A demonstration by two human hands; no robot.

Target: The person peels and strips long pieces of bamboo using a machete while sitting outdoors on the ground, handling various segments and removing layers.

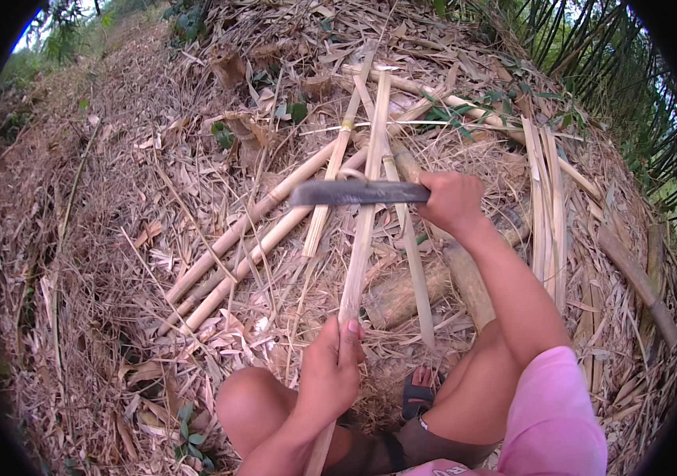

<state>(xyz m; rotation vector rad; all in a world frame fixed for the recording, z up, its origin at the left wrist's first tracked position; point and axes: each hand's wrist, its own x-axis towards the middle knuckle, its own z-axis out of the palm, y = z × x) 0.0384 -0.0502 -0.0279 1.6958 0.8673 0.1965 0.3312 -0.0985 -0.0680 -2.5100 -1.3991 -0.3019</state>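
Observation:
My left hand (330,369) is wrapped round the near part of a long split bamboo strip (364,230), which slants away from my lap toward the bamboo poles ahead. In my right hand (451,202) is a machete (358,193); its handle is hidden in my fist. The dark, broad blade points left and lies across the strip, its tip slightly blurred. A thin curl of shaving (352,173) stands at the blade's far edge. Another split strip (325,194) lies left of the one I hold, and a narrow strip (412,254) lies to its right.
Round bamboo poles (251,226) lie slanting at the left. Short thick bamboo pieces (410,295) rest ahead of my sandalled foot (420,390). Several split strips (545,206) lie at the right. Dry leaves and husks cover the sloping ground; cut stumps (247,131) stand farther off.

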